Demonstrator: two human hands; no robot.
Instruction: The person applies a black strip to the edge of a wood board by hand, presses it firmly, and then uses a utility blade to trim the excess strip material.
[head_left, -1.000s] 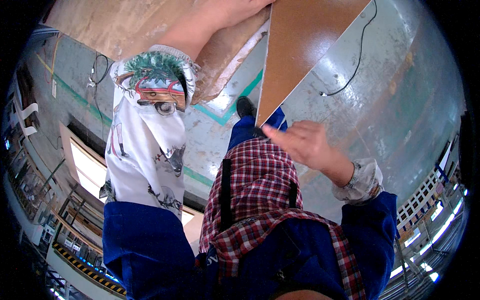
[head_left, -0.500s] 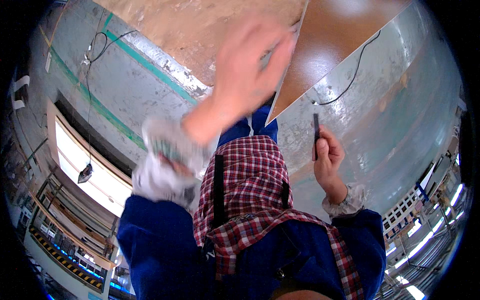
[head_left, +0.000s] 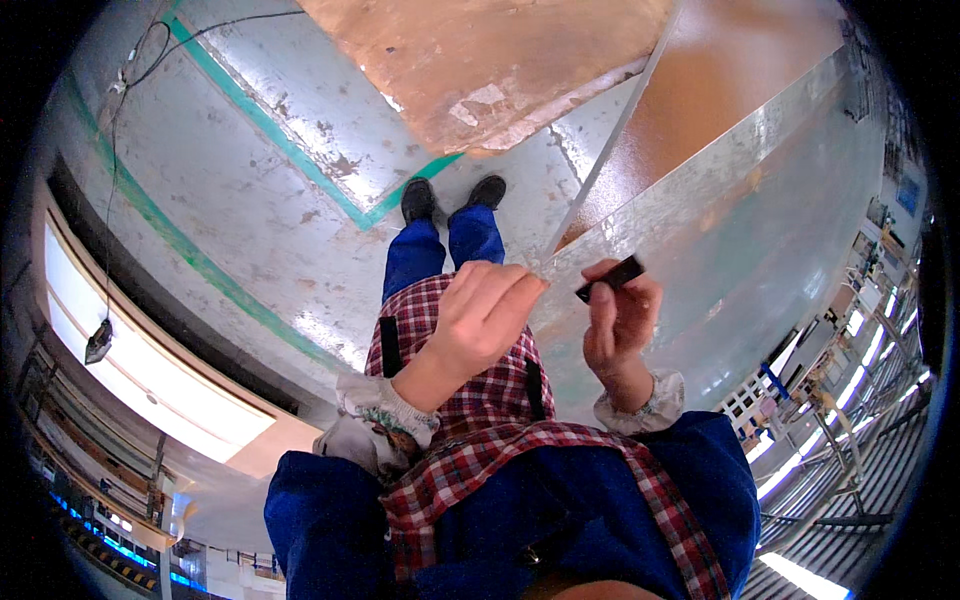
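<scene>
In front of my apron [head_left: 462,410], my left hand [head_left: 480,322] is closed, its fingertips pressed together toward the right hand. Whether anything small sits between those fingertips is hidden. My right hand [head_left: 622,325] grips a small dark rectangular block [head_left: 612,279] between thumb and fingers, holding it at a tilt. A short gap separates the two hands. Just beyond them lies the pointed near corner of a glossy brown panel [head_left: 690,110] with a pale edge.
A worn tan board [head_left: 480,60] spreads out at the far side. Green tape [head_left: 262,118] marks the grey floor. On the left, a dark object [head_left: 98,342] hangs from a cable near a bright white panel [head_left: 150,375]. Racks and equipment line the right rim.
My left hand has come down and back from over the boards toward the right hand. The dark block in my right hand has turned from upright to slanted. The view has shifted, showing my shoes.
</scene>
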